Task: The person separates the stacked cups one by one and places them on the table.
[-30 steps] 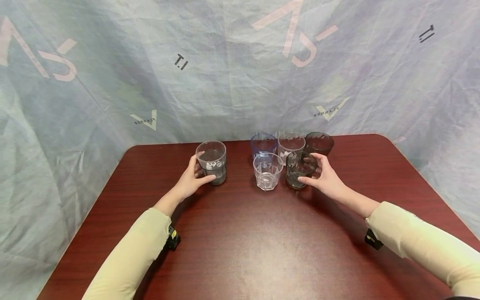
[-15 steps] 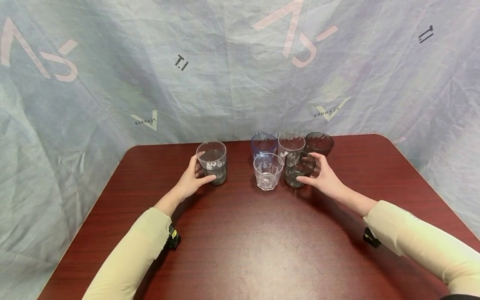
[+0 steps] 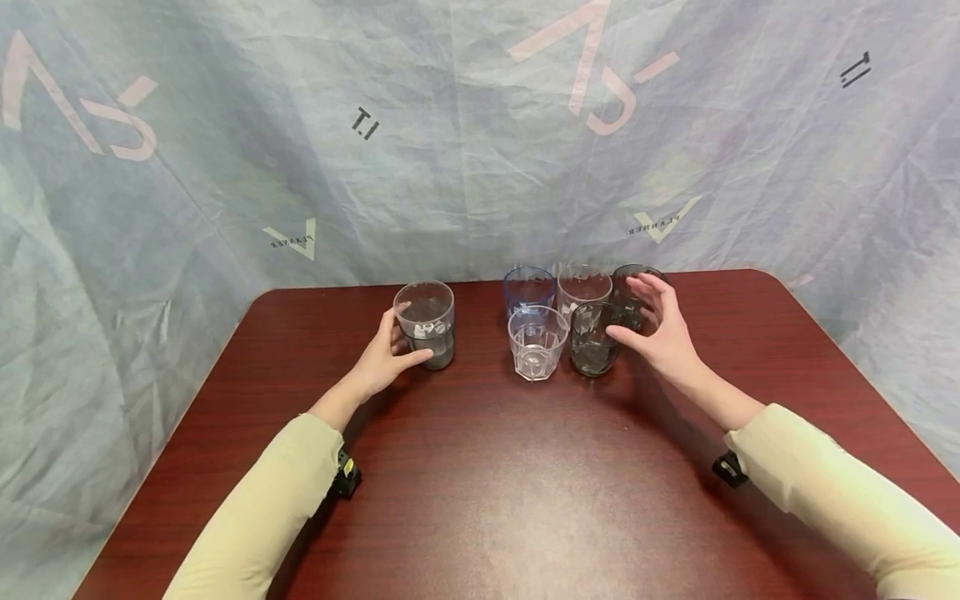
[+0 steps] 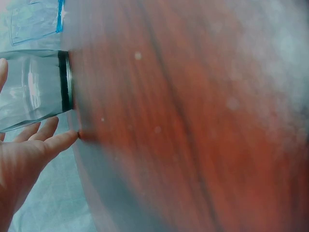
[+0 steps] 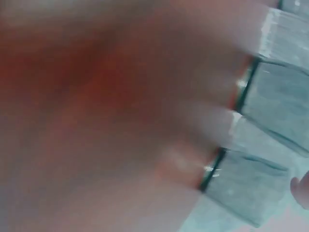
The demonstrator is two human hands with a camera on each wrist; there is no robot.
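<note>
In the head view my left hand [image 3: 382, 354] grips a grey-tinted glass [image 3: 431, 342] standing upright at the table's back left. The left wrist view shows the dark base of this glass [image 4: 65, 79] beside my fingers [image 4: 58, 142]. My right hand [image 3: 667, 342] is spread just right of a dark grey glass [image 3: 592, 358], its thumb near the rim. Behind that hand, partly hidden, is another dark glass [image 3: 633, 283]. Left of the front dark glass stands a clear faceted glass [image 3: 536, 354]. A blue glass [image 3: 525, 292] and a clear glass [image 3: 583, 287] are in the back row.
The brown table [image 3: 525, 500] ends just behind the back row, where a printed grey cloth [image 3: 465, 167] hangs. The standing glasses are close together, right of the table's middle. A wide stretch of tabletop lies between both forearms.
The dark grey glass has moved slightly left beside the clear faceted one. My right hand has then let go of it, its fingers spreading up and to the right. My left hand stays put.
</note>
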